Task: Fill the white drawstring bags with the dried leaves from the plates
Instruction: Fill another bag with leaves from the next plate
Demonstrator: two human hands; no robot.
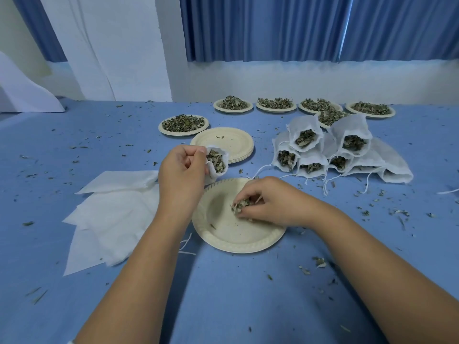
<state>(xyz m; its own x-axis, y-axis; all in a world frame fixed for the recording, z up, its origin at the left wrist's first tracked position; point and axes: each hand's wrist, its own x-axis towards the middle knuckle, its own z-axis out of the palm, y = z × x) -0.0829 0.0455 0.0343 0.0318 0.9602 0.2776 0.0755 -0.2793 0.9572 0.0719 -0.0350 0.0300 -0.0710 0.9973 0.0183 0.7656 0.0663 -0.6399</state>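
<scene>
white bags (pixel 347 150), cream plates (pixel 223 141), blue tablecloth (pixel 248 294)

Blue pleated curtains (pixel 310 26) hang above a white wall (pixel 298 80) behind the blue-clothed table (pixel 223 294)

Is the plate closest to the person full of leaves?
No, the nearest plate is almost bare, with just a small clump of leaves pinched by the right hand.

Person's L arm (pixel 139 269) & R arm (pixel 372 256), both bare from frame's bottom edge to wrists. L hand (pixel 182 170) & R hand (pixel 268 202) bare too, nails short. Pale sliver (pixel 71 341) by L arm at bottom edge, poss. a sleeve; too small to tell.
</scene>
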